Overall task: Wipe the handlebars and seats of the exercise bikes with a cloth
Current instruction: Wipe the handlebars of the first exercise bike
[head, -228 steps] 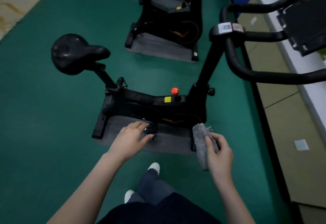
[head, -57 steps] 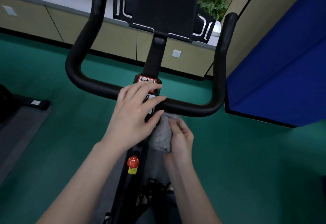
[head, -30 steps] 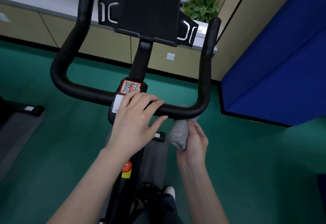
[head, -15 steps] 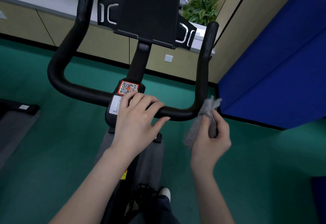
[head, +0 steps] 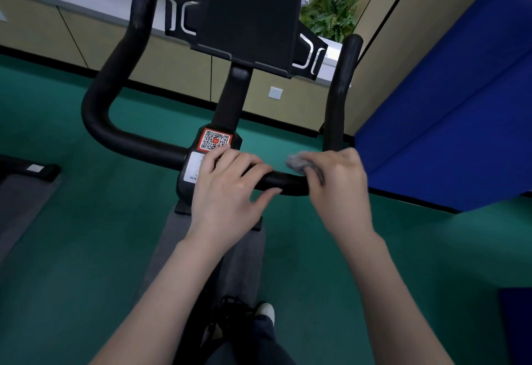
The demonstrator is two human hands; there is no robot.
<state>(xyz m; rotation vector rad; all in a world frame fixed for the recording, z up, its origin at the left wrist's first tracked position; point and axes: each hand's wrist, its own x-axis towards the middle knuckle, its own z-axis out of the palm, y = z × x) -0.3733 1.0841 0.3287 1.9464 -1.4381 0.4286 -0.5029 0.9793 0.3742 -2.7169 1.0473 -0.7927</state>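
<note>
The black U-shaped handlebar [head: 121,140] of an exercise bike fills the middle of the view, with a black tablet holder [head: 247,16] above its stem. My left hand [head: 230,192] rests on the centre of the bar beside the QR-code label [head: 215,140], fingers draped over it. My right hand [head: 336,183] grips a grey cloth [head: 298,161] and presses it onto the bar at its right bend. Most of the cloth is hidden under the hand. No seat is in view.
A blue padded panel [head: 449,123] stands at the right. Beige cabinets [head: 178,65] with plants on top run along the far wall. Another bike's base and grey mat [head: 26,180] lie at the left on the green floor.
My right hand has come up from below the bar's right bend and now lies on top of the bar with the cloth pressed under it. The left hand has stayed put.
</note>
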